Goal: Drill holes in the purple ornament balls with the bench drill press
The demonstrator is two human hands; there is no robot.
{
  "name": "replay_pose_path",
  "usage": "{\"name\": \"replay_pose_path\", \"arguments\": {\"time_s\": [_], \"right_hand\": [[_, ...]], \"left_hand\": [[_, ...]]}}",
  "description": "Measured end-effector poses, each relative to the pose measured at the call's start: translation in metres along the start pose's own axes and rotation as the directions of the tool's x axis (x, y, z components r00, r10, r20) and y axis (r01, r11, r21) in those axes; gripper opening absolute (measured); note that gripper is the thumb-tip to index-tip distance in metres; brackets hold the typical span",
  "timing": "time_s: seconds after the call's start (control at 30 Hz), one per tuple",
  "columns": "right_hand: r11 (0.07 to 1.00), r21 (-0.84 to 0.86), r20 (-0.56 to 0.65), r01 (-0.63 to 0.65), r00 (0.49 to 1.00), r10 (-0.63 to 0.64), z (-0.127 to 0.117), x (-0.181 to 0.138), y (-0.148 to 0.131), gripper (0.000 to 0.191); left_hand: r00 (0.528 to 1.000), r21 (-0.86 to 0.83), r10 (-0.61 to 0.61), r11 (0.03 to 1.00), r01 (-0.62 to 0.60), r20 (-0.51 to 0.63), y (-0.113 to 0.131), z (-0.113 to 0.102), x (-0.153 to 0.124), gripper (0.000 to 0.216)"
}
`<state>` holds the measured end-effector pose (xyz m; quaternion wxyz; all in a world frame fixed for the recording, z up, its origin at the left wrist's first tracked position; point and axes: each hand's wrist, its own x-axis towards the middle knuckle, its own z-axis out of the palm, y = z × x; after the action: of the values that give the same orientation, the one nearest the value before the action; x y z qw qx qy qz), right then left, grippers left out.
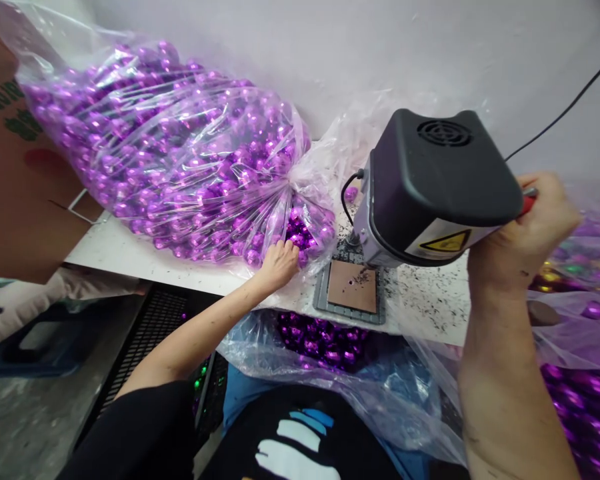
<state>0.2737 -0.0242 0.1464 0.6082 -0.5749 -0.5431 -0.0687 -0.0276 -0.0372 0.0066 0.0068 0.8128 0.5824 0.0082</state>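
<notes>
The purple balls [300, 230] nearest the left hand [281, 265] lie at the gathered end of a clear bag [180, 153] on the surface [425, 310]. That hand touches there, fingers bent; whether they pinch a ball, I cannot tell. The right hand [547, 217], well apart, is wrapped around the machine's [445, 180] red handle [529, 201]. The balls look light, hard-shelled, slick and dentable, best held gently around the middle with fingertips; the bag seems thin and limp.

Your balls [300, 232] are gleaming super glossy, and the clear plastic bag [180, 153] is looking shiny and crinkly. Your machine housing [453, 177] is looking like matt plastic, and that box [25, 207] is showing dull cardboard.
</notes>
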Motion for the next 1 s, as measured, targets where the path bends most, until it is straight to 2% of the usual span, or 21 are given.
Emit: {"name": "replay_pose_path", "arguments": {"time_s": [0.1, 0.23, 0.33, 0.47, 0.57, 0.63, 0.7, 0.77, 0.83, 0.9, 0.93, 1.0], "right_hand": [[1.0, 0.004, 0.015, 0.005, 1.0, -0.005, -0.002, -0.001, -0.002, 0.033], [1.0, 0.018, 0.029, -0.014, 0.999, 0.014, -0.001, -0.002, -0.005, 0.034], [1.0, 0.007, -0.007, -0.007, 1.0, 0.007, 0.001, -0.002, -0.004, 0.032], [1.0, 0.001, -0.016, 0.002, 1.0, -0.002, 0.001, -0.003, -0.003, 0.035], [1.0, -0.001, 0.022, -0.013, 1.0, 0.013, -0.001, -0.003, -0.004, 0.036], [1.0, 0.014, 0.042, -0.026, 0.999, 0.026, -0.003, -0.003, -0.005, 0.036], [0.999, 0.033, 0.043, -0.032, 0.999, 0.03, -0.003, -0.003, -0.006, 0.035], [0.999, 0.042, 0.023, -0.026, 0.999, 0.026, -0.001, -0.003, -0.006, 0.035], [0.999, 0.033, 0.0, -0.01, 1.0, 0.01, 0.0, -0.003, -0.005, 0.035], [1.0, 0.016, -0.012, 0.007, 1.0, -0.007, 0.001, -0.003, -0.005, 0.034], [1.0, 0.015, -0.009, 0.012, 1.0, -0.012, 0.001, -0.003, -0.006, 0.033], [0.999, 0.033, 0.006, 0.015, 1.0, -0.015, 0.0, -0.003, -0.006, 0.031]], "left_hand": [[1.0, -0.004, -0.01, 1.0, 0.01, -0.007, -0.003, 0.01, 0.001, 0.024], [1.0, -0.052, -0.005, 0.999, 0.003, -0.03, -0.019, 0.01, -0.005, 0.049], [0.999, -0.037, 0.034, 0.999, -0.035, -0.04, -0.02, 0.006, -0.005, 0.063], [0.998, -0.102, 0.07, 0.992, -0.07, -0.01, -0.015, 0.007, 0.0, 0.048], [0.996, -0.312, -0.023, 0.95, -0.005, -0.085, -0.022, 0.002, 0.001, 0.043], [0.981, -0.567, -0.112, 0.824, 0.001, -0.161, -0.028, -0.009, -0.004, 0.053], [0.972, -0.8, -0.17, 0.6, -0.03, -0.164, -0.028, -0.024, -0.015, 0.059], [0.981, -0.936, -0.165, 0.351, -0.036, -0.1, -0.017, -0.038, -0.03, 0.058], [0.995, -0.994, -0.103, 0.109, 0.016, 0.005, 0.003, -0.046, -0.044, 0.057], [0.993, -0.984, 0.005, -0.131, 0.12, 0.12, 0.025, -0.044, -0.054, 0.055], [0.983, -0.955, 0.064, -0.233, 0.181, 0.17, 0.036, -0.039, -0.057, 0.053], [0.96, -0.886, 0.144, -0.373, 0.276, 0.238, 0.052, -0.026, -0.058, 0.048]]}}
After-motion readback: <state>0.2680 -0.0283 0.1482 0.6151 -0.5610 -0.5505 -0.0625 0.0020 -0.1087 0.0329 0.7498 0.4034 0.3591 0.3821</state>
